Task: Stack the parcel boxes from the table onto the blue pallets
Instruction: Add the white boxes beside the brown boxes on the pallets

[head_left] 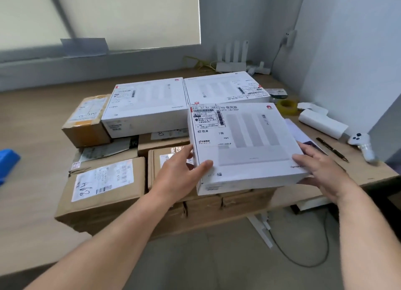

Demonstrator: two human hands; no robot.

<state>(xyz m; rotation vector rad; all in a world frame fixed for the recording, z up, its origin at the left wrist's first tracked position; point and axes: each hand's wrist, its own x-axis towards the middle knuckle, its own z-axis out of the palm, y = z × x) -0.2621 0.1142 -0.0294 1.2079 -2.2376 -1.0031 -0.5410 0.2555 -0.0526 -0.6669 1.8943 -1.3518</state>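
Two bare hands clasp a flat white box [245,146] at the near right of the pile on the table [360,172]. The left hand [180,170] takes its left edge, thumb laid on the lid and the fingers down the side, mostly out of sight. The right hand [319,170] grips the near right corner, fingers spread over the top while the thumb goes under the edge. The box sits above brown cartons that it largely covers. It seems to be lifted slightly clear of them, though the contact is hidden. Its shipping label is readable only in part.

Behind it lie two more, a left white box [145,107] and a back white box [225,87], side by side. A small brown carton [86,122] touches the left one, and a larger labelled carton [102,187] fills the near left corner of the pile. A blue pallet [7,161] shows only as a corner, cut off by the left margin. Right of the pile lie a yellow tape roll [287,106], a pen [332,149] and a blurred white controller [362,144].
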